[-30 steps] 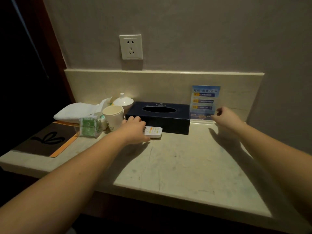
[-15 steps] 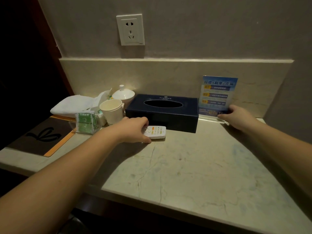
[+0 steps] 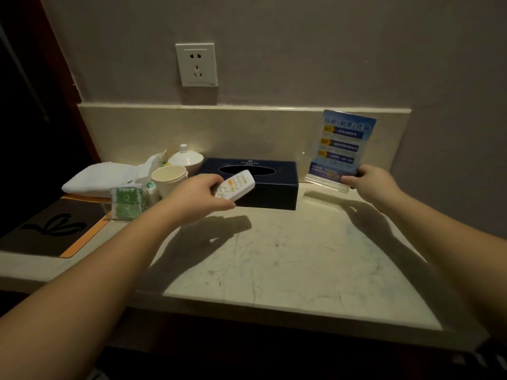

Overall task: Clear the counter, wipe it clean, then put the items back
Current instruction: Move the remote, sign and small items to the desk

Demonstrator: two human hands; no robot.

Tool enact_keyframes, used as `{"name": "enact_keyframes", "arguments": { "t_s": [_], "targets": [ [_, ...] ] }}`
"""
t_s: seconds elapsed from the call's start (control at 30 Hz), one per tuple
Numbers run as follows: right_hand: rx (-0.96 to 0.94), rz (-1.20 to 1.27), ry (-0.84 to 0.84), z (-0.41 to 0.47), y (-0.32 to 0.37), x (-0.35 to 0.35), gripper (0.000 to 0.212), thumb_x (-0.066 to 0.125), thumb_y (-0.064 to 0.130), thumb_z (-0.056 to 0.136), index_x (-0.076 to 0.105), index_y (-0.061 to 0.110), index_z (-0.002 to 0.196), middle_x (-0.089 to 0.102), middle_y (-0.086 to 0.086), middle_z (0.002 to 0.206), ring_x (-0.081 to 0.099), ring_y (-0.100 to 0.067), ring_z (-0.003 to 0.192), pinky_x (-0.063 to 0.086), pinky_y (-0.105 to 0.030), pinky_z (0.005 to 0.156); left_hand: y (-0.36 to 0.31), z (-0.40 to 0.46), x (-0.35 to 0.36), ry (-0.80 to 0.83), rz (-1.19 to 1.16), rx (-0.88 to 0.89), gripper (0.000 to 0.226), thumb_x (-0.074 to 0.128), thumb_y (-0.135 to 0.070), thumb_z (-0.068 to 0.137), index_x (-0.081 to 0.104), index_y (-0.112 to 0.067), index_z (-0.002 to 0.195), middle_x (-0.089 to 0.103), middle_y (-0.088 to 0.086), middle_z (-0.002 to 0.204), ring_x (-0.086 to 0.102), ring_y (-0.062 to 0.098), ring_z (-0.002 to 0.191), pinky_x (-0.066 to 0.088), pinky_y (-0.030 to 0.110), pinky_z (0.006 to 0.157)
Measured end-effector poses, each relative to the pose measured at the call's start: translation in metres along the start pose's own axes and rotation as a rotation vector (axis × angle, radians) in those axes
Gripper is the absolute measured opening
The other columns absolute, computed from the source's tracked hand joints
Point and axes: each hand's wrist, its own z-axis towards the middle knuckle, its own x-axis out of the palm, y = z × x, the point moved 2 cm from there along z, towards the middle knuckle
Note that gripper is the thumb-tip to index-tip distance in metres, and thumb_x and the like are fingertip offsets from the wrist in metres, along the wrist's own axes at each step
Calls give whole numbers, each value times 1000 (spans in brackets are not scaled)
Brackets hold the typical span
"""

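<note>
My left hand [image 3: 197, 197] grips a white remote control [image 3: 236, 186] and holds it tilted above the marble counter [image 3: 288, 264], in front of a dark blue tissue box [image 3: 263, 185]. Over at the right my right hand [image 3: 370, 182] grips the lower right corner of a blue sign in a clear acrylic stand [image 3: 343, 149], lifted slightly off the counter by the backsplash. At the back left lie a folded white towel [image 3: 93, 178], a paper cup [image 3: 168, 178], a white lidded cup [image 3: 186, 159] and a clear holder of green tea packets [image 3: 127, 202].
A dark tray with an orange rim [image 3: 52, 231] lies on the left end of the counter. A wall socket [image 3: 197, 65] sits above the backsplash. The counter's front edge runs across the lower part of the view, with darkness below it.
My left hand has lifted the remote off the counter. My right hand has closed on the sign stand and raised it a little. The view has moved closer.
</note>
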Motion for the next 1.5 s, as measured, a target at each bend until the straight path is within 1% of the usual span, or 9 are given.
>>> {"name": "enact_keyframes", "arguments": {
  "t_s": [0.1,0.23,0.4,0.63,0.77,0.87,1.1,1.27,1.5],
  "targets": [
    [10,35,-55,-32,6,-16,27,65,26,90,64,17,115,67,0,96,60,-18,85,47,-35,77,-15,-25,-6,-131,-249,-18,51,73,-39,82,57,-22,127,58,-6,110,55,12,92,46,28,70],
    [7,61,-78,-87,10,-33,17,64,29,90,63,21,106,64,6,86,58,-12,79,43,-30,68,-34,-60,1,-140,-624,-15,49,74,-42,79,57,-27,123,60,-15,103,56,5,93,48,31,76],
    [9,97,-123,-164,5,-54,14,64,31,89,64,25,101,67,4,89,59,-13,81,43,-28,64,-61,-96,16,-42,-881,-24,45,73,-40,79,58,-25,119,62,-9,106,57,9,96,45,25,71],
    [141,193,-193,-252,-35,-80,8,67,27,88,65,27,96,68,7,87,61,-9,82,46,-25,70,-99,-144,38,141,-1045,-18,40,70,-48,61,60,-32,96,65,-1,106,60,21,104,49,40,94],
    [226,160,-232,-292,-69,-91,10,65,35,88,63,30,96,67,11,90,61,-6,84,47,-26,70,-115,-166,71,188,-1071,-1,70,81,-52,61,63,-20,120,67,-1,110,61,22,106,49,40,94],
    [321,96,-224,-318,-98,-101,20,63,40,88,60,30,105,64,12,93,59,-9,87,47,-33,79,-133,-176,99,257,-1087,0,73,77,-51,61,62,-19,125,66,-2,113,60,20,107,47,34,86],
    [436,64,-312,-387,-172,-153,34,63,36,90,61,26,122,57,10,108,50,-9,99,36,-27,83,-217,-210,167,436,-1098,-58,48,85,-41,57,71,-23,99,69,-2,93,64,19,95,47,32,83],
    [478,111,-358,-443,-229,-207,37,64,34,89,61,25,125,62,7,115,55,-12,104,38,-28,84,-291,-248,218,531,-1059,-61,52,87,-47,53,72,-26,99,70,3,101,63,24,100,47,40,91],
    [560,99,-393,-532,-322,-292,29,63,31,90,64,24,118,58,13,101,51,-6,92,37,-23,72,-405,-317,296,698,-968,-39,52,79,-41,67,65,-23,114,65,2,111,59,22,107,47,36,87]
  ]
}}
